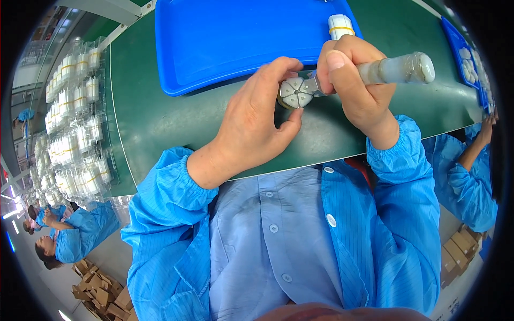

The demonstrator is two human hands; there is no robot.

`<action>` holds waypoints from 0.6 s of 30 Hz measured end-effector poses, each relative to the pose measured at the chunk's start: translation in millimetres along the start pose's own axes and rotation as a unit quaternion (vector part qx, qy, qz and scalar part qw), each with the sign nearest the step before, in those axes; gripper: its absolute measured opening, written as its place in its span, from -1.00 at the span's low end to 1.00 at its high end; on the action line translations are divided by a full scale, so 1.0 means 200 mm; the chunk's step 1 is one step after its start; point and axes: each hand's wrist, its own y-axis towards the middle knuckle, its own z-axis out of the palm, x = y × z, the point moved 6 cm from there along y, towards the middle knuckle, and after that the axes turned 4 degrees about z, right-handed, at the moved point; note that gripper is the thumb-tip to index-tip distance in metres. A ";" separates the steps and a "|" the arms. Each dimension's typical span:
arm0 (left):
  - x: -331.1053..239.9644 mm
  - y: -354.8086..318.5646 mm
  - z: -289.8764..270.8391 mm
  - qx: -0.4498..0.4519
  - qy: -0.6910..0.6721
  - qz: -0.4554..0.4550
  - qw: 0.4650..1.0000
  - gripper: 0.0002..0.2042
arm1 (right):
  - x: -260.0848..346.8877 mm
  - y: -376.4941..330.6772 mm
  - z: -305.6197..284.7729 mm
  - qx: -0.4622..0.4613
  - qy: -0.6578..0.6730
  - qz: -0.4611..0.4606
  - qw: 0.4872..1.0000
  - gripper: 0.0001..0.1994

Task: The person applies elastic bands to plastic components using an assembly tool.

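Between the fingers and thumb of my left hand (251, 120) is a round bundle of white wedge-shaped pieces (295, 93), turned end-up, with a small dot on each wedge. My right hand (356, 88) is closed around a tool with a flat metal blade and a thick, cloudy handle (404, 69) that looks wrapped in clear tape. The blade points left and meets the right edge of the bundle; whether it presses in, I cannot tell. Just beyond my right hand, another white bundle (340, 25) with a yellow rubber band lies at the corner of the blue tray.
A large blue tray (235, 40) sits across the green table (144, 128). Stacked clear packs of banded white bundles (69, 117) line the left side. Another blue tray (455, 51) with white pieces is at far right. Co-workers in blue sit on both sides, near cardboard boxes (104, 291).
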 end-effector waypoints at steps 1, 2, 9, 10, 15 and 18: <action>-0.01 0.00 -0.01 -0.004 0.011 -0.007 1.000 -0.33 | 0.00 0.00 0.00 -0.003 -0.004 0.005 1.000 -0.71; 0.00 0.00 -0.01 -0.004 0.011 -0.007 1.000 -0.33 | 0.00 -0.01 0.00 -0.003 -0.003 0.005 1.000 -0.71; 0.05 -0.03 0.01 -0.016 -0.001 -0.014 1.000 -0.30 | 0.02 0.00 -0.05 -0.039 0.102 0.049 0.993 -0.70; 0.05 -0.03 0.01 -0.021 -0.041 -0.012 0.999 -0.29 | 0.02 0.00 -0.07 -0.059 0.122 0.053 0.989 -0.69; 0.04 -0.02 0.02 0.002 -0.052 -0.024 0.998 -0.28 | 0.01 0.01 -0.03 -0.010 0.059 0.026 0.998 -0.70; 0.04 -0.02 0.02 0.002 -0.047 -0.023 0.999 -0.29 | -0.01 0.01 0.00 0.010 0.029 0.026 0.999 -0.71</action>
